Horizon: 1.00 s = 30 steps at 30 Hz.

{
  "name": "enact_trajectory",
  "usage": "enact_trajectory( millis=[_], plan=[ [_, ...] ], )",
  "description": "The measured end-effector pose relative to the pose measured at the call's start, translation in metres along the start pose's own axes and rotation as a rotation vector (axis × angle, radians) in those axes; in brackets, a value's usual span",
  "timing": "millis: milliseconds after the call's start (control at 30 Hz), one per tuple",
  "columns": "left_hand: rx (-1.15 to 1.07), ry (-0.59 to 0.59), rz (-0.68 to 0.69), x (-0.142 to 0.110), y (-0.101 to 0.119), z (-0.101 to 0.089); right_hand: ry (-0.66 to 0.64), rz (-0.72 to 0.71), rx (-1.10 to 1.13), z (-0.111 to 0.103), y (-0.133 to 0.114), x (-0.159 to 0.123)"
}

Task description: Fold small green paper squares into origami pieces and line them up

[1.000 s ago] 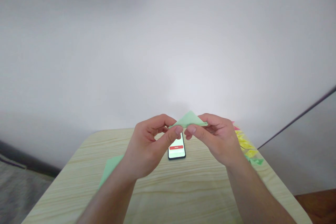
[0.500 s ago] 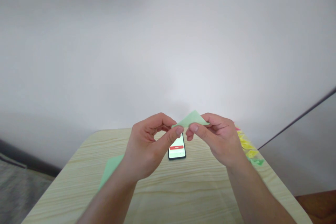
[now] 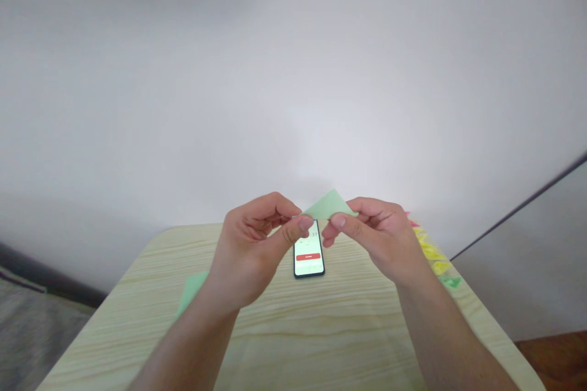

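Note:
A small folded piece of light green paper [image 3: 329, 204] is held in the air above the table, its point tipped up and away from me. My left hand [image 3: 254, 247] pinches its left corner between thumb and fingers. My right hand [image 3: 376, 235] pinches its right side in the same way. Both hands hover over the far middle of the light wooden table [image 3: 293, 342]. Directly below them lies a phone [image 3: 309, 255] with its screen lit, showing a red bar.
A flat sheet of green paper [image 3: 191, 293] lies on the table at the left, partly hidden by my left forearm. Several folded paper pieces in pink, yellow and green [image 3: 433, 256] sit along the table's right edge. A plain white wall stands behind.
Both hands have shifted slightly left and the paper has tilted, so more of the phone's screen shows beneath it. The grip on the paper is unchanged.

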<state>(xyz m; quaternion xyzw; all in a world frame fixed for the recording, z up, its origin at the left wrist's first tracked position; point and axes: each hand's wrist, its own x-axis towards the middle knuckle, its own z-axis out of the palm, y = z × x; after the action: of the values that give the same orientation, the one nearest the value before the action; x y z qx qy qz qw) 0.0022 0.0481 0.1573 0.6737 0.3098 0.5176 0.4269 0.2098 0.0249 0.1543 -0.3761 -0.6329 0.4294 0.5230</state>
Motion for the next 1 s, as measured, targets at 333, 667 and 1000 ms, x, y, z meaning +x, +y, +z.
enact_trajectory(
  millis=[333,667,1000],
  plan=[
    [0.019,-0.099,-0.081,0.0014,-0.0021,0.0,-0.004,0.031,-0.02,0.0018,-0.0002,-0.0012],
    [-0.029,-0.048,-0.083,0.0033,-0.0026,-0.0012,0.026,0.007,-0.004,-0.0008,0.0038,-0.0006],
    [-0.085,-0.048,-0.126,0.0032,-0.002,0.0056,0.054,0.026,0.014,0.0017,0.0018,0.0023]
  ],
)
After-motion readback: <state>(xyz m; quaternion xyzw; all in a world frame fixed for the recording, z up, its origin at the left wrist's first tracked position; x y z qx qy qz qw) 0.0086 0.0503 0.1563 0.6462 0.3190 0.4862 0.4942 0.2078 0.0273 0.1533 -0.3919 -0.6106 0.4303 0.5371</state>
